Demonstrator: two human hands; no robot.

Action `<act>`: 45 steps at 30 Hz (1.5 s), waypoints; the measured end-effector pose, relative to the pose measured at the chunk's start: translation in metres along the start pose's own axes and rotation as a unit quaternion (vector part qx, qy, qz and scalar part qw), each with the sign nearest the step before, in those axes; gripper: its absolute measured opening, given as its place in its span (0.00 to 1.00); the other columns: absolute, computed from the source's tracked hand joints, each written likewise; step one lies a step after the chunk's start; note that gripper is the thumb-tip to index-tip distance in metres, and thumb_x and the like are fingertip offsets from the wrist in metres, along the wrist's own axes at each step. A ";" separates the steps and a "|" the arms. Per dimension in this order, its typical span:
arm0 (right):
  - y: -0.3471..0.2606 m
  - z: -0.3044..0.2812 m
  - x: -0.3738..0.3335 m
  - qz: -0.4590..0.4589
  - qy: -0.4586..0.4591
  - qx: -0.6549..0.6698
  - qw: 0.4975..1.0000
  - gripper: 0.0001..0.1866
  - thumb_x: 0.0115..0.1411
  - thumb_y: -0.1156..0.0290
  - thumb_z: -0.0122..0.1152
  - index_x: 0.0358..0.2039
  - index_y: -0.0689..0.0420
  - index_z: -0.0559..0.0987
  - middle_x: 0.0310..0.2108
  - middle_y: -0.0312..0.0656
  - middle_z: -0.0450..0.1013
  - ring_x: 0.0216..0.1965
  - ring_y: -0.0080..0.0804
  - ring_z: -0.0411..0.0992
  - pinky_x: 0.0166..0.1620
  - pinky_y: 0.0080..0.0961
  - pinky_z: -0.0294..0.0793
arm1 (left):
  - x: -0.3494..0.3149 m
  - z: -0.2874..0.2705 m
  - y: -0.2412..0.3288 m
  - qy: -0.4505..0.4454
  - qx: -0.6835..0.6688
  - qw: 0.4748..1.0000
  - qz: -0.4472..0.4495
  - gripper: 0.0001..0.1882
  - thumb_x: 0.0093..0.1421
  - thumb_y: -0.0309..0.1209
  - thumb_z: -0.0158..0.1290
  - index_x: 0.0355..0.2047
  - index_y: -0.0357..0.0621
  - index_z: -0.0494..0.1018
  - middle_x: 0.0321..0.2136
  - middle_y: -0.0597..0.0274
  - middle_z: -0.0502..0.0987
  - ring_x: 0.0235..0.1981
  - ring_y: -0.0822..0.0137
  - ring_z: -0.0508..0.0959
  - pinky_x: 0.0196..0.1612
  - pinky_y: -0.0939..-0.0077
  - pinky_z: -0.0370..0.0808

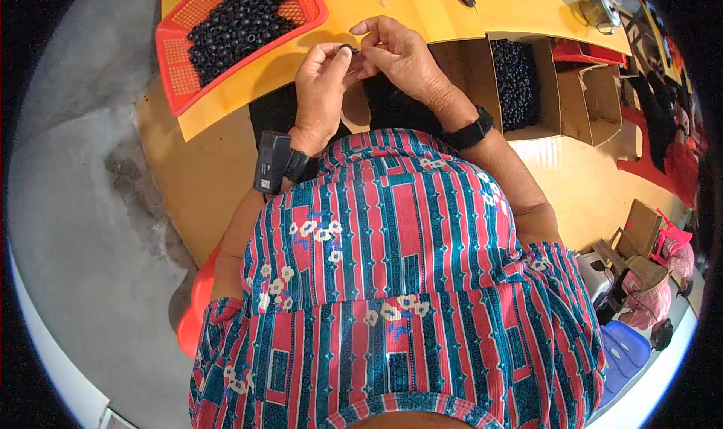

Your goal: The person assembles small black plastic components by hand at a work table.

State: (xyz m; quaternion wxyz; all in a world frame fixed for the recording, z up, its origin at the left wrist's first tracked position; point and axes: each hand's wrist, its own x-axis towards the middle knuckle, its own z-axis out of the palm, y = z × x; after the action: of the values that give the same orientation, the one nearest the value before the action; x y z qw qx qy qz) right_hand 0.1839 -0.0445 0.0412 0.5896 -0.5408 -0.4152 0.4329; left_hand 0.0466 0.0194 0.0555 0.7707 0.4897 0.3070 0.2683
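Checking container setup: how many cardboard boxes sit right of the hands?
2: a cardboard box full of black rings by the right hand, an apparently empty box beyond it. Others may be hidden.

Red basket (179, 68), black rings (242, 19) inside; yellow table (361, 7); shirt (392, 278) red-teal striped (small white flowers).

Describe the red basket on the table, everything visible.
The red basket is a shallow rectangular tray of perforated plastic mesh with a raised rim. It lies flat on the yellow tabletop, angled, at the person's upper left, one corner reaching near the table's edge. Its far end is cut off by the picture's top edge. It holds a heap of small black ring-shaped parts piled toward the far side; the near end is mostly bare mesh. Neither hand touches it.
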 end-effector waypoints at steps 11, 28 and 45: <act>0.013 0.013 -0.006 -0.068 0.099 -0.074 0.990 0.11 0.51 0.70 0.63 0.35 0.60 0.79 0.27 0.41 0.75 0.29 0.28 0.75 0.33 0.22 0.74 | -0.002 -0.003 0.000 0.013 -0.019 1.000 0.009 0.07 0.63 0.28 0.44 0.39 0.38 0.67 0.35 0.61 0.72 0.35 0.70 0.75 0.43 0.74 0.74; -0.003 -0.009 0.000 -0.009 0.198 -0.036 0.979 0.04 0.54 0.77 0.56 0.30 0.64 0.75 0.23 0.40 0.73 0.20 0.24 0.72 0.28 0.21 0.73 | -0.007 -0.004 0.005 0.049 -0.058 0.997 -0.026 0.09 0.62 0.32 0.48 0.39 0.40 0.66 0.31 0.62 0.72 0.32 0.70 0.75 0.39 0.74 0.75; -0.004 -0.050 0.045 -0.024 0.208 -0.485 0.849 0.13 0.47 0.60 0.65 0.28 0.56 0.79 0.23 0.43 0.74 0.25 0.37 0.73 0.30 0.29 0.72 | -0.016 -0.014 -0.004 -0.003 -0.054 0.996 -0.071 0.06 0.61 0.30 0.48 0.37 0.43 0.67 0.30 0.64 0.73 0.33 0.72 0.75 0.40 0.74 0.75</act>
State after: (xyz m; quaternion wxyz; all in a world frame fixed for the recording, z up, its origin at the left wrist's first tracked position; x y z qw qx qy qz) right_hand 0.2444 -0.0155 0.0425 0.3355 -0.8251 -0.4528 0.0398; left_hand 0.0261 0.0144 0.0507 0.8141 0.4251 0.3238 0.2272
